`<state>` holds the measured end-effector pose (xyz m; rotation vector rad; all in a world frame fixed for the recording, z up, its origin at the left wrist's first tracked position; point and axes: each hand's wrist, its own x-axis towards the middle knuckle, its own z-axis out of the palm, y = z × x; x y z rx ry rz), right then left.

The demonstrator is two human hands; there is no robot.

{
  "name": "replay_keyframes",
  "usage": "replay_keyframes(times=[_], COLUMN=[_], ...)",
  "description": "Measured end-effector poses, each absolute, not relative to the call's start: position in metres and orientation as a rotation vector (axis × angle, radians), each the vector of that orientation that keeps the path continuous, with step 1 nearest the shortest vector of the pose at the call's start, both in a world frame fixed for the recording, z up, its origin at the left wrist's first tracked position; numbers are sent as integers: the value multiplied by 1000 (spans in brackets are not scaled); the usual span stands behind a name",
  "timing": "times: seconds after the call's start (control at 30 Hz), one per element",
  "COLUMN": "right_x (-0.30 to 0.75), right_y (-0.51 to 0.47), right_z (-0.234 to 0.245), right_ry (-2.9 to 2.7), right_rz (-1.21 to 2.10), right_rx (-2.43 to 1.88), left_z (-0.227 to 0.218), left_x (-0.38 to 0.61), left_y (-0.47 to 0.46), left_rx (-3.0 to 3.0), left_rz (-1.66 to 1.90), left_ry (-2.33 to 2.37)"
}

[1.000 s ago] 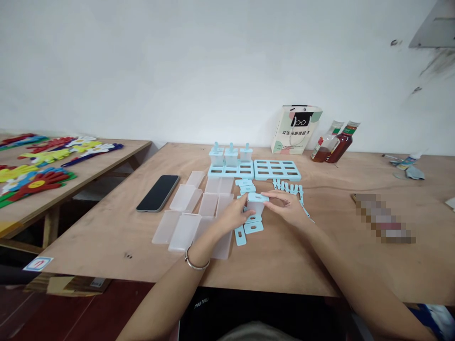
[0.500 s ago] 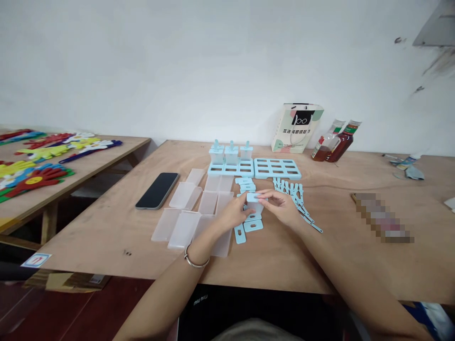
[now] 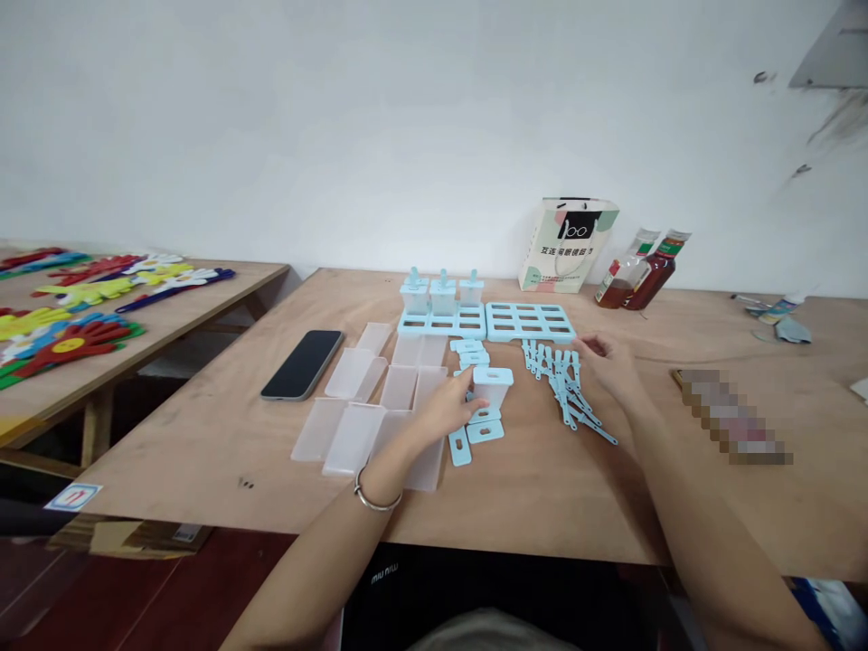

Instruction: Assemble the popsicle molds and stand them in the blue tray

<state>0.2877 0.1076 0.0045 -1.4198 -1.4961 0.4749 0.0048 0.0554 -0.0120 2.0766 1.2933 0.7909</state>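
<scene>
My left hand (image 3: 448,407) is closed around a translucent popsicle mold (image 3: 491,393) with a light blue slotted lid (image 3: 493,374) on it. No stick stands in the lid's slot. My right hand (image 3: 608,363) is at the far right end of a pile of light blue popsicle sticks (image 3: 561,380), its thumb and fingers apart and nothing seen between them. Loose blue lids (image 3: 485,430) lie under and around the held mold. Left of them several translucent mold cups (image 3: 353,436) rest on their sides.
Behind the hands, three lidded molds with sticks (image 3: 443,297) stand in a blue rack (image 3: 440,332), beside a second rack (image 3: 530,336). A phone (image 3: 302,364) lies to the left. A paper bag (image 3: 568,246) and two bottles (image 3: 651,271) stand at the wall.
My right hand has let go of the lid and moved right to the sticks. The left hand keeps hold of the lidded mold in about the same place.
</scene>
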Motion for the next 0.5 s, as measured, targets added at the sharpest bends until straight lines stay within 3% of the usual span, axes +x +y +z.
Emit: replay_keyframes(times=[0.13, 0.5], right_x=[331, 334], right_y=[134, 140], right_z=[-14, -18], right_ry=[-1562, -1628], right_rz=[369, 476], right_rx=[-1908, -2011], left_z=[-14, -15], left_x=[5, 5], left_y=[56, 57], left_rx=[2056, 2042], left_rz=[817, 813], left_ry=[1281, 1259])
